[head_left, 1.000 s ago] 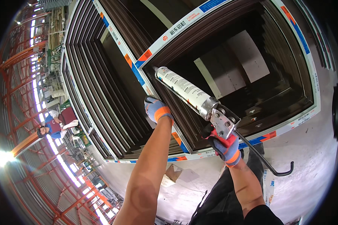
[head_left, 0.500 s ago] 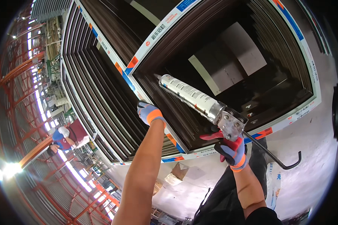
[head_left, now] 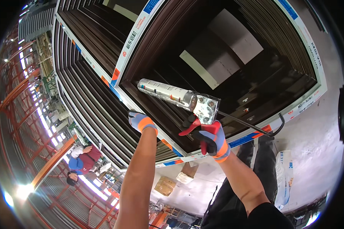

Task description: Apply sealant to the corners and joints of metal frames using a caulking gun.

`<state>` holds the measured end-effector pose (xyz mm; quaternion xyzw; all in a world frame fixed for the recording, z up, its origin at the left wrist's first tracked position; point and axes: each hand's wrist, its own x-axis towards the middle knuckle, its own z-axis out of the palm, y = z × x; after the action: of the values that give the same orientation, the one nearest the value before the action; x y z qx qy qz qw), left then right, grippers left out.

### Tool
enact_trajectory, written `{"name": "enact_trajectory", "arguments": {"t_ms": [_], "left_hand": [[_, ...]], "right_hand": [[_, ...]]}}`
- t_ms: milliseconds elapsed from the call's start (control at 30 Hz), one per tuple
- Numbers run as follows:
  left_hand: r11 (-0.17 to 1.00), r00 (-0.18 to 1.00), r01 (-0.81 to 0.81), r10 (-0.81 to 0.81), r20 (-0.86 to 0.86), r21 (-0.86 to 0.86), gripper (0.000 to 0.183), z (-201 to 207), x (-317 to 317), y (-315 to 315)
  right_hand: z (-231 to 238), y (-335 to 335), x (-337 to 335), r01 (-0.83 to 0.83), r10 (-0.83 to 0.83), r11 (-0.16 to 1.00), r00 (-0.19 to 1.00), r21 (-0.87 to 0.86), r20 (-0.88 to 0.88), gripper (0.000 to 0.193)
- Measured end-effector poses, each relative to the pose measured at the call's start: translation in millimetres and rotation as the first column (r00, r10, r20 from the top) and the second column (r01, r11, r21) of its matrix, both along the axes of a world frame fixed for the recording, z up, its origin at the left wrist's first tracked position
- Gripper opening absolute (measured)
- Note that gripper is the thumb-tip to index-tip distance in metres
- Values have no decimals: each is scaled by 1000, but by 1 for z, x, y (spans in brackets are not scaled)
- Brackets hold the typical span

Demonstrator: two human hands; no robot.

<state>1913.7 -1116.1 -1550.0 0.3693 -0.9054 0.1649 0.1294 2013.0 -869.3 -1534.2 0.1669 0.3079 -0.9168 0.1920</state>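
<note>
My right hand (head_left: 215, 143), in a blue, orange and black glove, is closed round the red handle of a caulking gun (head_left: 205, 108). A white sealant cartridge (head_left: 166, 93) lies in the gun, its front end at the inner left corner of a dark frame (head_left: 128, 74). Against the dark metal I cannot make out the nozzle tip. The gun's bent rod stretches to the right over the frame's near edge. My left hand (head_left: 141, 122), gloved alike, is curled over the frame's white-taped left rail, below that corner.
More dark frames (head_left: 88, 84) are stacked on the left. Cardboard pieces (head_left: 165, 186) and a white printed bag (head_left: 283, 177) lie on the pale floor (head_left: 307, 160). Another person (head_left: 84, 160) in a dark red top and blue is farther off at the left.
My right hand has brought the gun left, its front end now closer to the frame's inner corner. My left hand has shifted slightly left and down in view, still on the rail.
</note>
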Motion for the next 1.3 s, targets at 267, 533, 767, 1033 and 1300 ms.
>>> {"name": "enact_trajectory", "arguments": {"t_ms": [267,533,767,1033,1300], "left_hand": [[773,898,-215,397,-190,597,31,7,-2,0],[753,930,-242,360,-76,611,32,15,-4,6],[765,946,-274,324,19,583,34,14,0,-3],[771,847,-140,418,-328,621,49,-39,15,-44],[712,794,-105,481,-373,694,40,-24,11,-33]], "right_hand": [[7,-18,-8,115,-118,985,993,-129,-18,28],[-2,-28,-11,89,-102,983,992,-161,-72,33],[1,-38,-11,110,-119,987,990,-116,-71,30],[-5,-39,-2,194,-196,975,980,-106,-14,25],[-6,-44,-7,175,-174,980,985,-98,21,22]]}}
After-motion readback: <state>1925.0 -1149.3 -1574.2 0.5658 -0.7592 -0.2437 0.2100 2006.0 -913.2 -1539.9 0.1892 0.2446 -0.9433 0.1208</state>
